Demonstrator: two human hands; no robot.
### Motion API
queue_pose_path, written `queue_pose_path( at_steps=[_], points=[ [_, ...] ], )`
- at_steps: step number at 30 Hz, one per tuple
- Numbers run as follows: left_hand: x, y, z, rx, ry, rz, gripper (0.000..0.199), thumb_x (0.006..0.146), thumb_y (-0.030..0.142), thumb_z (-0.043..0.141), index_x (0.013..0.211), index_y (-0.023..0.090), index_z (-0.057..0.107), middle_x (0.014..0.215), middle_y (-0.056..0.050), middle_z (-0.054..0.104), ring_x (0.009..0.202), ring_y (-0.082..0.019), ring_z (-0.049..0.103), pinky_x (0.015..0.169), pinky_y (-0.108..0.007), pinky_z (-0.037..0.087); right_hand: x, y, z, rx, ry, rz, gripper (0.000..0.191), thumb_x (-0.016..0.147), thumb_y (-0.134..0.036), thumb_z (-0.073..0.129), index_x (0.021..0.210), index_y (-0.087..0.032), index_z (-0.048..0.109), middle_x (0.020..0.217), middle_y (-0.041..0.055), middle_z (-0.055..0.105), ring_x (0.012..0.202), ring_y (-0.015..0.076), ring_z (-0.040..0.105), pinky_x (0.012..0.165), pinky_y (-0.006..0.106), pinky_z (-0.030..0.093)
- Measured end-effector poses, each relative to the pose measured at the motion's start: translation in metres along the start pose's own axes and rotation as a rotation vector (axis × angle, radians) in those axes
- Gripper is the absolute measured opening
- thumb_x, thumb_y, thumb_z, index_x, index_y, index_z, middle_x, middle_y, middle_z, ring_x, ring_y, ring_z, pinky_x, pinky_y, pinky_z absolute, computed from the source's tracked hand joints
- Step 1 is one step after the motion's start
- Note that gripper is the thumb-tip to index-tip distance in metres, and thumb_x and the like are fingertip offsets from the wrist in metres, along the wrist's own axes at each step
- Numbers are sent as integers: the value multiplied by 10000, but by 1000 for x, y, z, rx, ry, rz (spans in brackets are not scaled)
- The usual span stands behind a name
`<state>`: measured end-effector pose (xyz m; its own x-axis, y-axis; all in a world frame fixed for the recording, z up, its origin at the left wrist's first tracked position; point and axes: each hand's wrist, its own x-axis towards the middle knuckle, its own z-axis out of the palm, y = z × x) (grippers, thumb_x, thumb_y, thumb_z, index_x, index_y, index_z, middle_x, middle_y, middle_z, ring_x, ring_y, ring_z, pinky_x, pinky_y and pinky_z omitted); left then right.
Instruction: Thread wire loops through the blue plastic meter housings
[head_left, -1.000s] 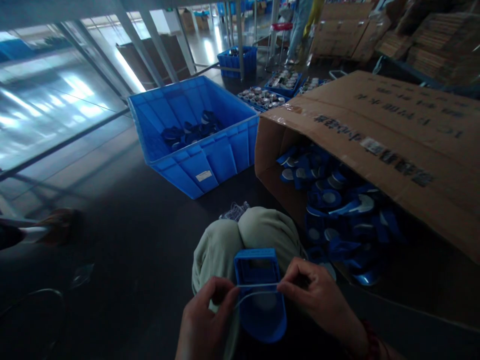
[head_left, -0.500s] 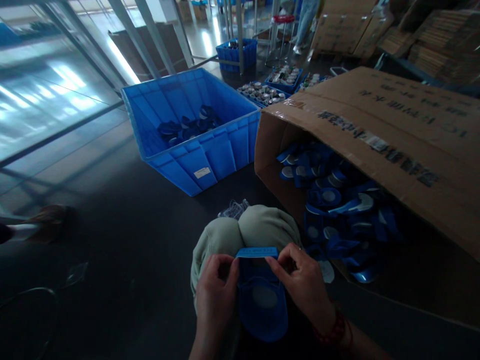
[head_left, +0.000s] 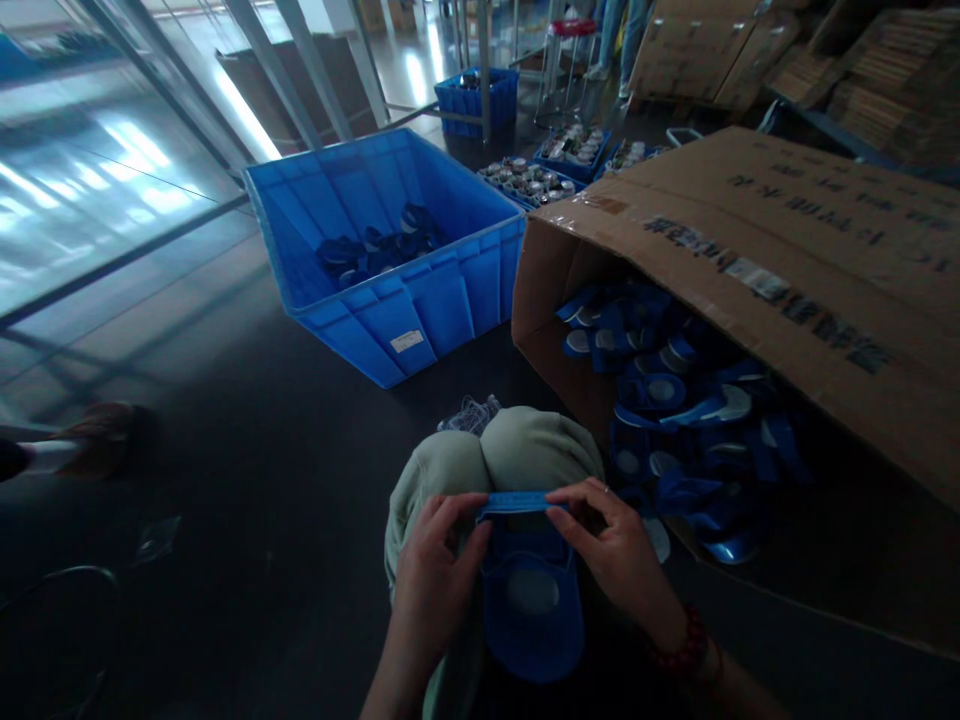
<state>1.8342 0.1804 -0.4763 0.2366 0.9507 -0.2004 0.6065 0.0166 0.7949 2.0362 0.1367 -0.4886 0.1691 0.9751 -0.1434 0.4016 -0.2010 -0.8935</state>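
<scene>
A blue plastic part point(head_left: 534, 600) with a rounded lower end and a pale round disc lies over my lap, its light blue top strip level between my hands. My left hand point(head_left: 442, 560) pinches the strip's left end between thumb and fingers. At the right end, my right hand point(head_left: 611, 545) grips the same strip, with a red bead bracelet at the wrist. Many similar blue parts point(head_left: 660, 390) lie in the open cardboard box point(head_left: 825, 250) to the right. More blue pieces point(head_left: 375, 250) rest inside the large blue crate point(head_left: 450, 290) ahead.
Light green trousers point(head_left: 442, 465) cover my knees, with a clear tangled bundle point(head_left: 469, 414) just beyond. Small trays of metallic parts point(head_left: 529, 182) and another blue crate point(head_left: 476, 105) stand farther back. Another person's foot point(head_left: 97, 440) shows at left.
The fingers of both hands have moved up onto the top strip, now pinching it from above and below. The view has shifted slightly.
</scene>
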Motion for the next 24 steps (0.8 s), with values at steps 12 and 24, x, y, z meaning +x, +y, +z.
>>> queue_pose_path(
  at_steps=[12, 24],
  points=[
    [-22, 3, 18, -604, -102, -159, 199, 833, 367, 608, 951, 208, 634, 1176, -85, 664, 1067, -243, 633, 919, -403, 507, -32, 16, 3, 307, -5, 97, 202, 887, -426, 569, 897, -237, 640, 1245, 73, 596, 1159, 238, 562, 982, 432, 438],
    [-64, 9, 18, -764, 61, -368, 215, 800, 389, 661, 869, 191, 614, 971, -53, 699, 913, -206, 644, 728, -282, 504, -33, -13, 11, 476, -75, 146, 243, 831, -423, 616, 773, -187, 617, 926, 40, 661, 850, 161, 630, 766, 270, 514]
  ],
)
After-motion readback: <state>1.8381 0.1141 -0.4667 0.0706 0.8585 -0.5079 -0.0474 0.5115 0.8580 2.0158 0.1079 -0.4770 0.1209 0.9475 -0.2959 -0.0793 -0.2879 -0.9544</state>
